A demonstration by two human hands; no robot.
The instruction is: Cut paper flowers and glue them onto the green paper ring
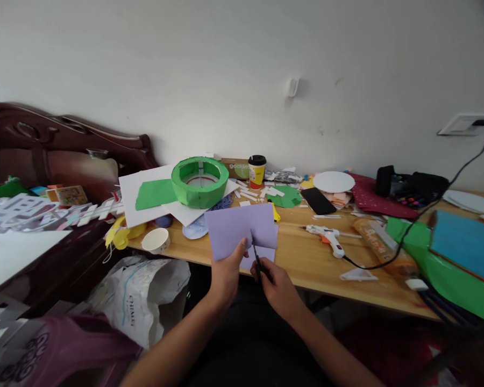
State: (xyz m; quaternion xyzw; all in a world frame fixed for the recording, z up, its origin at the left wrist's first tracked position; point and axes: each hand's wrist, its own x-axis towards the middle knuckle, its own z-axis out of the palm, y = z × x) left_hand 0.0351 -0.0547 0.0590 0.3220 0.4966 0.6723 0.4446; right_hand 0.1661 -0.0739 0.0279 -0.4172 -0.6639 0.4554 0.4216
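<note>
My left hand (228,271) grips the lower edge of a sheet of purple paper (230,230), thumb on top. My right hand (278,285) is closed around the handles of a pair of dark scissors (257,262). The scissor blades reach into the purple paper, where a cut runs up from its lower edge. Another piece of purple paper shows just below the sheet, over the table's front edge. Behind the sheet stands a green paper ring (199,198) on white card. Part of a yellow tool (276,214) peeks out beside the purple paper.
On the wooden table (294,252) lie a glue gun (326,236) with its cord, a black phone (318,201), paper scraps and a white paper bowl (156,241). A lidded cup (257,172) stands near the wall. A white bag (139,301) sits below the table's left front.
</note>
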